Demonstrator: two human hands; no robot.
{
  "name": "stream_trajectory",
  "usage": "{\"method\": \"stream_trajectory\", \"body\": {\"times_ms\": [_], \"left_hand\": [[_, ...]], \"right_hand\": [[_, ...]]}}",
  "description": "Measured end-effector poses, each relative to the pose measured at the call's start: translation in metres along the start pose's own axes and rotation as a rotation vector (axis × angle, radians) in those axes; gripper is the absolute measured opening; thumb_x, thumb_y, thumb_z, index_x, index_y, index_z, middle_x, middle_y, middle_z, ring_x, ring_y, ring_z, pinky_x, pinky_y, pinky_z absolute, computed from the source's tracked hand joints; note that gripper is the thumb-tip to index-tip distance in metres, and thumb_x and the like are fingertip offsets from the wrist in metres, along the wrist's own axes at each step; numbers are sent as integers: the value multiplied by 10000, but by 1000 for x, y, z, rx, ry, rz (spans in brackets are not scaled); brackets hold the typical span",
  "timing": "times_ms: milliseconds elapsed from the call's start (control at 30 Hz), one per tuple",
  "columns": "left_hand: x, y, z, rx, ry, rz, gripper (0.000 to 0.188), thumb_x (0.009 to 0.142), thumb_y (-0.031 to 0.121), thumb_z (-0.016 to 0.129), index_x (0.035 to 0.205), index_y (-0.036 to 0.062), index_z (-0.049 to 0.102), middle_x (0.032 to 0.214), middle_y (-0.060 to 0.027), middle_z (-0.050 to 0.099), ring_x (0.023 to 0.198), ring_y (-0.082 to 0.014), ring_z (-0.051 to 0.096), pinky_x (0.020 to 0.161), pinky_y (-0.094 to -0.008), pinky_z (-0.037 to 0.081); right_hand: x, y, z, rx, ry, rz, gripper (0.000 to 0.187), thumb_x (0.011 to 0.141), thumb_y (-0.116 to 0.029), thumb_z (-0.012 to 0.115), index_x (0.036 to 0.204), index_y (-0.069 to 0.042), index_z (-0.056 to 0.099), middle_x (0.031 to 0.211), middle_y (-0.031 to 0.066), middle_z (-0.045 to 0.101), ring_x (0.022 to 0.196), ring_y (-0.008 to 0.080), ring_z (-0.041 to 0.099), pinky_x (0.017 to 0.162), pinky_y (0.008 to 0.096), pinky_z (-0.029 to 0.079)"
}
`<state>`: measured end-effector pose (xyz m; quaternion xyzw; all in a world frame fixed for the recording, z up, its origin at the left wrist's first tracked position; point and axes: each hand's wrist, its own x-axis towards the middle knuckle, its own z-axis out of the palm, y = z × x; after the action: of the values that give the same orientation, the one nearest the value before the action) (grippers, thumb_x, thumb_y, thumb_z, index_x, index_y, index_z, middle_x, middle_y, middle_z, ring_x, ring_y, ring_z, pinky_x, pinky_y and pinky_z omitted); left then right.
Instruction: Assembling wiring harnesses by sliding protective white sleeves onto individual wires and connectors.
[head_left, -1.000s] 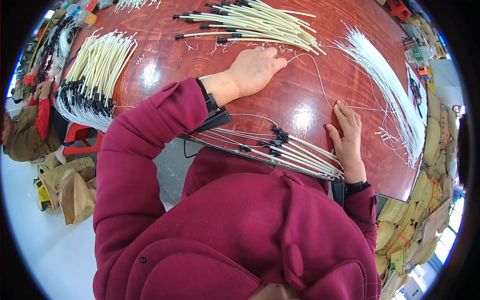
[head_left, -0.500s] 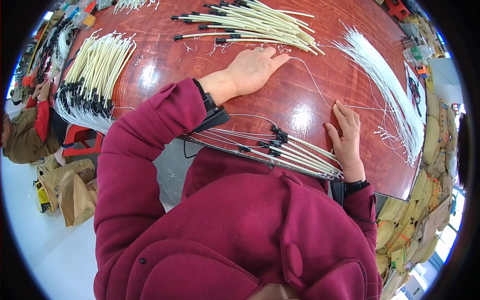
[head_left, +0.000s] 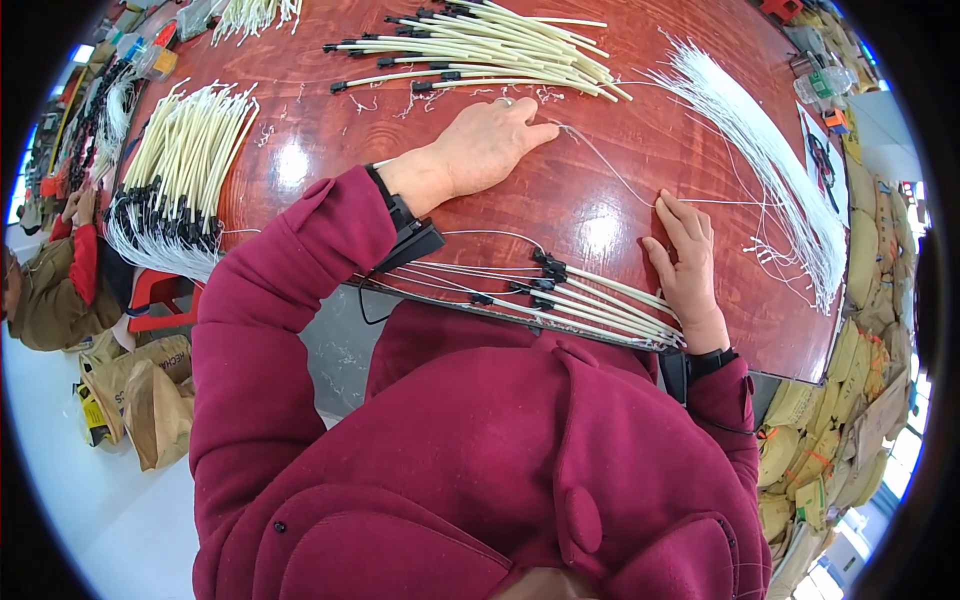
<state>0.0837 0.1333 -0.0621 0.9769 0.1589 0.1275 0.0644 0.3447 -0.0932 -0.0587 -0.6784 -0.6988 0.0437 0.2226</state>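
We see a glossy red table (head_left: 345, 125); a brown paper bag (head_left: 105, 385), dark lettering partly hidden; our right hand (head_left: 687, 268), fingers loosely spread; our left hand (head_left: 487, 148), seemingly pinching a white cord (head_left: 622, 177) — strung between both on the tabletop.

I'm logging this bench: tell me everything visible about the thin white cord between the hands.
The thin white cord, string-like, slopes nearly straight over the glossy reddish tabletop from the fingertips of the left hand to those of the right hand. Beyond it, a similar strand leads to the long white bundle of cords; whether both are one piece is unclear.
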Motion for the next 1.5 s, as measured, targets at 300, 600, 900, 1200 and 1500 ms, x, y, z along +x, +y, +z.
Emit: {"method": "stream_trajectory", "body": {"times_ms": [300, 600, 900, 1200, 1500], "left_hand": [[3, 2, -2, -88, 2, 44, 303, 906, 58, 573, 1197, 104, 644, 1005, -113, 587, 943, -312, 641, 781, -418, 538], [-4, 7, -1, -94, 51, 1, 170, 881, 123, 632, 1039, 66, 610, 994, -103, 612, 972, -307, 640, 783, -422, 545], [77, 98, 39, -5, 18, 88, 113, 851, 140, 628, 924, 55, 646, 969, -110, 671, 896, -301, 696, 713, -415, 574], [35, 62, -12, -47, 143, -94, 226, 842, 194, 709, 1007, 70, 616, 966, -119, 625, 954, -331, 641, 763, -438, 536], [-17, 27, -13, -423, 45, -286, 182, 914, 67, 660, 1040, 21, 537, 868, -162, 609, 825, -359, 620, 723, -444, 484]], "right_hand": [[-1, 6, -3, 14, -3, 7, 518, 854, -94, 736, 1346, 9, 614, 1412, 133, 586, 1217, 335, 538, 1067, 415, 425], [-2, 11, -13, -48, -124, 4, 647, 860, -227, 756, 1421, 1, 527, 1497, 117, 499, 1306, 341, 473, 1122, 461, 362], [9, -13, 3, -72, -153, -60, 732, 869, -265, 736, 1476, 23, 446, 1562, 156, 406, 1375, 363, 404, 1172, 467, 309], [1, 15, -8, -1, 59, 23, 687, 861, -199, 745, 1459, 3, 474, 1440, 181, 519, 1292, 380, 482, 1106, 457, 382], [48, -14, 11, -63, -13, -128, 322, 873, -146, 726, 1180, -71, 663, 1206, 88, 670, 1106, 287, 579, 926, 405, 444]]}}
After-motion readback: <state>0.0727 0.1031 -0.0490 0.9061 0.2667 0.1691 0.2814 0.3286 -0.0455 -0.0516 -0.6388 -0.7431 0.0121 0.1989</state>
